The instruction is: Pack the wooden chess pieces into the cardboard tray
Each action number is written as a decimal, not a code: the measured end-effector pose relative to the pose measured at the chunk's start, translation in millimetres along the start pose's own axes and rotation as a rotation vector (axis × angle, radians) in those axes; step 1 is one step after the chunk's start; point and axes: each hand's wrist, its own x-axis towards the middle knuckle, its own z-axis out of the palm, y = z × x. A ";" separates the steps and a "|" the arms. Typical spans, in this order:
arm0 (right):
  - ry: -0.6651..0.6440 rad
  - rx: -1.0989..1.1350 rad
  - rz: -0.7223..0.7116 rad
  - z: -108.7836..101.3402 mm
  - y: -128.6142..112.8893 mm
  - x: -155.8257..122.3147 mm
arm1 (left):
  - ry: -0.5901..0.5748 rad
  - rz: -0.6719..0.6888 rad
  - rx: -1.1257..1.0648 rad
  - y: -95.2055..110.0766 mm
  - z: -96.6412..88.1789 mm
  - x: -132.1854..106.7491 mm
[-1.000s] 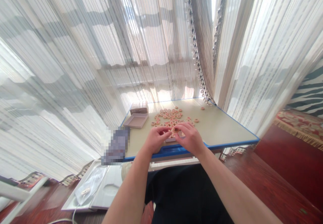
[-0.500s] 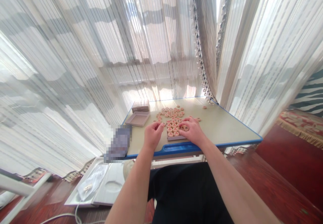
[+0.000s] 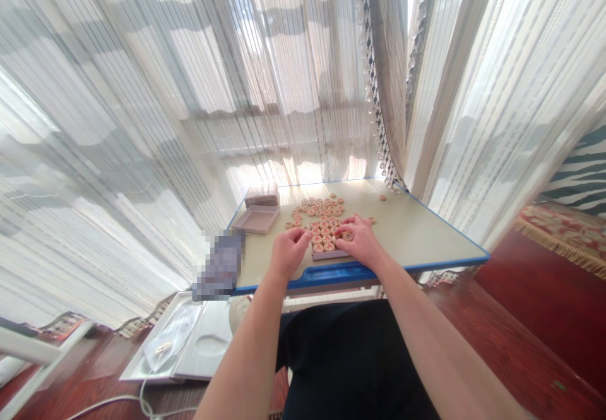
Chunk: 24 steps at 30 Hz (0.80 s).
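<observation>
A shallow box (image 3: 331,255) near the front edge of the table holds rows of round wooden Chinese chess pieces (image 3: 317,248), several with red characters. My right hand (image 3: 363,243) reaches over the box's right side, thumb and fingers curled around a Chinese chess piece (image 3: 336,239) among the rows. Part of the box lies hidden under that hand. Just left of the box, my left hand (image 3: 288,253) is closed in a pinch; whatever its fingertips hold cannot be made out. Behind the box, more loose pieces (image 3: 316,208) are scattered.
An open tray-like lid (image 3: 256,219) and a stacked box (image 3: 262,194) occupy the table's left back. One stray piece (image 3: 382,198) lies at the back right. A blurred-out object (image 3: 219,265) sits at the left edge. Below stands a white box (image 3: 161,338) with a cable.
Both hands stay nearly in place at the box. The right fingers shift slightly over the pieces, and the whole view tilts a little.
</observation>
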 end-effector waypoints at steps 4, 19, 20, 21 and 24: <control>-0.006 0.001 -0.018 0.1 1.7 0.4 | 0.000 0.003 0.004 0.8 -0.4 -0.1; 0.048 -0.073 -0.088 -5.9 -0.9 -6.7 | -0.010 0.001 0.039 0.9 0.4 -0.5; 0.047 -0.089 -0.095 -5.9 -1.6 -6.9 | -0.010 0.002 0.045 1.1 0.6 -0.4; 0.047 -0.105 -0.097 -6.0 -2.4 -6.9 | -0.009 0.004 0.051 1.2 0.7 -0.3; 0.033 -0.135 -0.070 -6.3 -4.3 -6.1 | -0.013 0.003 0.076 1.5 1.1 -0.1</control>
